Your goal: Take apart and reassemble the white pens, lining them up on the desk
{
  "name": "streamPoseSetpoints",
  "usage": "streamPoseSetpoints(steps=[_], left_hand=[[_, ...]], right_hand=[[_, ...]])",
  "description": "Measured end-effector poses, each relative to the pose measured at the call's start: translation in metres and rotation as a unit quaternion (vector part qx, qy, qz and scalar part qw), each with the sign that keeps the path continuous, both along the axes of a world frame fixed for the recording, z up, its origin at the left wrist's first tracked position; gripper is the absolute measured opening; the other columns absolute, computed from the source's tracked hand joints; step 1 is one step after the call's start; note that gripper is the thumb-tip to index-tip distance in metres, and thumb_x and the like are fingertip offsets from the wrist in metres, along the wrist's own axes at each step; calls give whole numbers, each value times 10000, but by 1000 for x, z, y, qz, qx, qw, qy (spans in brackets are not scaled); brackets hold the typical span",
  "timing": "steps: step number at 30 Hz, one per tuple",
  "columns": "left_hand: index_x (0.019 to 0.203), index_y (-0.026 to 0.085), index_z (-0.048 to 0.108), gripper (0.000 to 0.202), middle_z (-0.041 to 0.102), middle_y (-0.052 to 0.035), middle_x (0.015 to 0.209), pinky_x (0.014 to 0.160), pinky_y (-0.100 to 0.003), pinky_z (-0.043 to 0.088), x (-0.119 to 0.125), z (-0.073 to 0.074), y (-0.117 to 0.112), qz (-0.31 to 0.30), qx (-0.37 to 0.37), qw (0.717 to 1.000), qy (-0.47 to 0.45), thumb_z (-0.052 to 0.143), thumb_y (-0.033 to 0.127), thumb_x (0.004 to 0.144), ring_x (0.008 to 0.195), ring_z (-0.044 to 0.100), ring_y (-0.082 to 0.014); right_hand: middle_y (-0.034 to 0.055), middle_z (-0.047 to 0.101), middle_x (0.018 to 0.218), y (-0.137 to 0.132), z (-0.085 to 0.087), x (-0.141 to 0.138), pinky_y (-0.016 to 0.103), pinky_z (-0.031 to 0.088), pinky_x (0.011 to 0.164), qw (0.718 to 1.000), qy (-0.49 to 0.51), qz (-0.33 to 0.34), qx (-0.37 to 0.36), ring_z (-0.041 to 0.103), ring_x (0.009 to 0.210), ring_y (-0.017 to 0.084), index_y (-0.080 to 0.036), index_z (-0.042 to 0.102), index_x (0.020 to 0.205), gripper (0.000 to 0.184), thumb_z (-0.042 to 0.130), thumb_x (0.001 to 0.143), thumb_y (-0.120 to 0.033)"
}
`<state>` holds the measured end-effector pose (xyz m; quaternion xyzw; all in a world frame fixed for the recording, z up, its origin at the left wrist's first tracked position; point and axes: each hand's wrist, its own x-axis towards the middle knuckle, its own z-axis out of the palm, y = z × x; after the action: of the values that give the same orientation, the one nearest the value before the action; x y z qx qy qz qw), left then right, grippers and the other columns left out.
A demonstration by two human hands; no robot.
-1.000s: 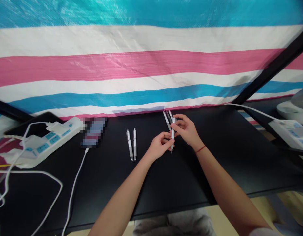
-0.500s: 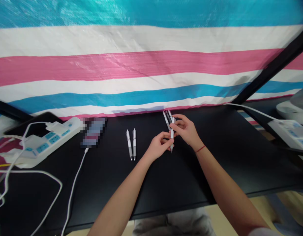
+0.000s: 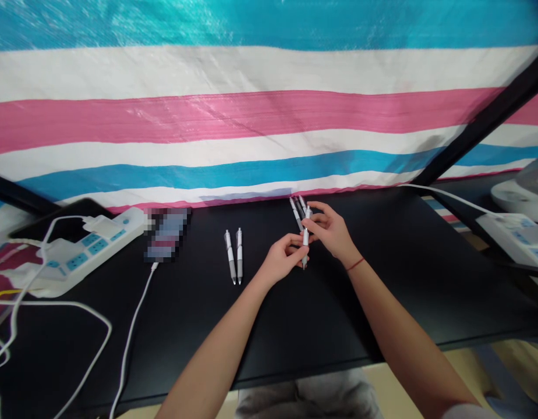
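Both hands hold one white pen (image 3: 305, 240) upright over the black table (image 3: 295, 314). My left hand (image 3: 283, 258) pinches its lower part near the tip. My right hand (image 3: 331, 230) grips its upper part, with a red thread on that wrist. Two more pens (image 3: 296, 208) lie on the table just behind my hands, near the striped sheet. A pair of white pens (image 3: 234, 255) lies side by side to the left of my left hand.
A striped pink, white and blue sheet (image 3: 251, 116) hangs behind the table. A white power strip (image 3: 77, 247) with white cables (image 3: 129, 343) sits at the left. Another power strip (image 3: 513, 233) is at the right. A blurred flat object (image 3: 166, 234) lies near the left strip.
The held pen and both hands have barely shifted; the pen sits slightly higher than a second ago. Nothing else moved.
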<state>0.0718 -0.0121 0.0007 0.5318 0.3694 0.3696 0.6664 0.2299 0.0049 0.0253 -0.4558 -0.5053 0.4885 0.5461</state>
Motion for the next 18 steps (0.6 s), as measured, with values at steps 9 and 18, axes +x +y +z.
streamPoseSetpoints(steps=[9,18], left_hand=[[929,150,582,348,586,-28,882,572,-248,549,0,0,0,-2,8,1000,8,717,401,729,686,649,-124],[930,147,574,342,574,-29,900,573,-245,548,-1,1,0,-4,10,1000,12,711,391,732,692,646,-121]], right_hand=[[-29,595,726,-1,2,0,298,580,514,1000,-14,5,-6,674,653,189,-215,541,1118,495,719,705,-421],[-22,610,738,0,2,1,289,579,514,1000,-4,18,-3,680,661,191,-209,541,1129,507,731,703,-407]])
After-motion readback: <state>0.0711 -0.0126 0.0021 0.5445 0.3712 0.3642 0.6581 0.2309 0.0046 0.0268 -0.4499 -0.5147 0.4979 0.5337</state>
